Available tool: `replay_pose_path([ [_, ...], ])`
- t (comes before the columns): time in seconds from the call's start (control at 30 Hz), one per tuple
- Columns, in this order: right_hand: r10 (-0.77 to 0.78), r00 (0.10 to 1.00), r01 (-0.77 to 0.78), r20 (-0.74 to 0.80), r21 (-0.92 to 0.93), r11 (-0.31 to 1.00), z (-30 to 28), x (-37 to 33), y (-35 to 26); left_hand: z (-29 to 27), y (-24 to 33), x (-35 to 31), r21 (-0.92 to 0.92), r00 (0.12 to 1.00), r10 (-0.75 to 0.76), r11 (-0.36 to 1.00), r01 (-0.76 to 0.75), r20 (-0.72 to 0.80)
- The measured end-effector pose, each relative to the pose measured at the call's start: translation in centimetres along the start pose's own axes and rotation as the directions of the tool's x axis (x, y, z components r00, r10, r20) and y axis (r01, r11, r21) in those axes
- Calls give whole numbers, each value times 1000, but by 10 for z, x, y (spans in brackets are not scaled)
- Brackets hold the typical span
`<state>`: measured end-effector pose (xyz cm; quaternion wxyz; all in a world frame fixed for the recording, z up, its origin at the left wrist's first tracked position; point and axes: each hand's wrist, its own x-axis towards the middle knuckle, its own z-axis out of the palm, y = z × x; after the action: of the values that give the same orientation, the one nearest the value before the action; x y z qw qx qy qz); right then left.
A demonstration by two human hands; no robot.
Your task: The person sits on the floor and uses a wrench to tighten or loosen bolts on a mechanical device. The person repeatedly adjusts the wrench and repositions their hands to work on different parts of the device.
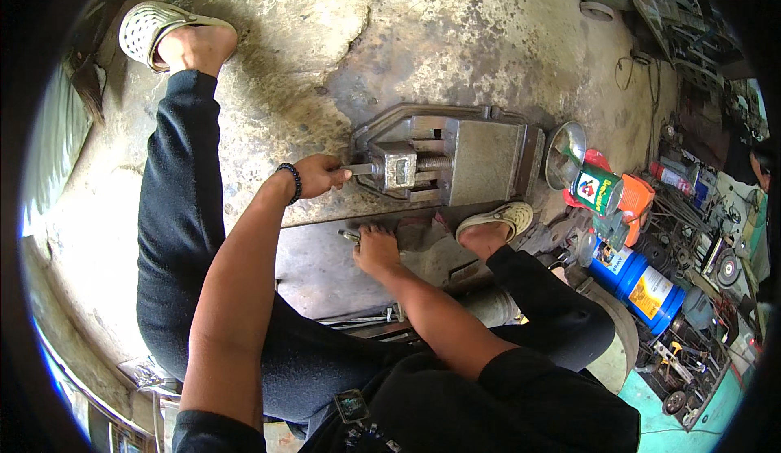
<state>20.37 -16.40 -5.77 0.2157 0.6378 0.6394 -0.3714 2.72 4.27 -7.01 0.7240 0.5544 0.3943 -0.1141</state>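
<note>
A grey machine vise (pixel 488 160) lies on the floor ahead of me, its screw (pixel 435 163) running between the jaw block (pixel 399 170) and the wide body. My left hand (pixel 319 178), with a dark bead bracelet at the wrist, is closed on a flat metal handle (pixel 359 169) at the vise's left end. Below it, my right hand (pixel 378 250) rests on a grey metal sheet (pixel 325 274) with its fingers curled. A small shiny metal piece (pixel 350 235) sticks out beside its thumb; its kind is too small to tell.
My feet in pale clogs (pixel 150 37) flank the work area. Right of the vise stand a metal bowl (pixel 565 154), a green can (pixel 596 189), an orange-red container (pixel 637 201) and a blue bucket (pixel 639 284). Tools and metal parts (pixel 679 372) crowd the right side. Another person (pixel 761 168) shows at the right rim.
</note>
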Motion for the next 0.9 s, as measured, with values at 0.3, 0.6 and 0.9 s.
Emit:
replay_pose_path([
  [0.3,-304,912,196,276,357,913,-101,-34,44,-5,-1,1,26,999,-10,1000,9,37],
  [0.6,-345,808,381,477,24,924,-333,54,2,-2,-17,9,13,999,-20,1000,20,-40],
  [0.9,51,596,623,801,-501,601,-279,192,-94,-7,-9,6,36,995,-99,994,99,-14],
])
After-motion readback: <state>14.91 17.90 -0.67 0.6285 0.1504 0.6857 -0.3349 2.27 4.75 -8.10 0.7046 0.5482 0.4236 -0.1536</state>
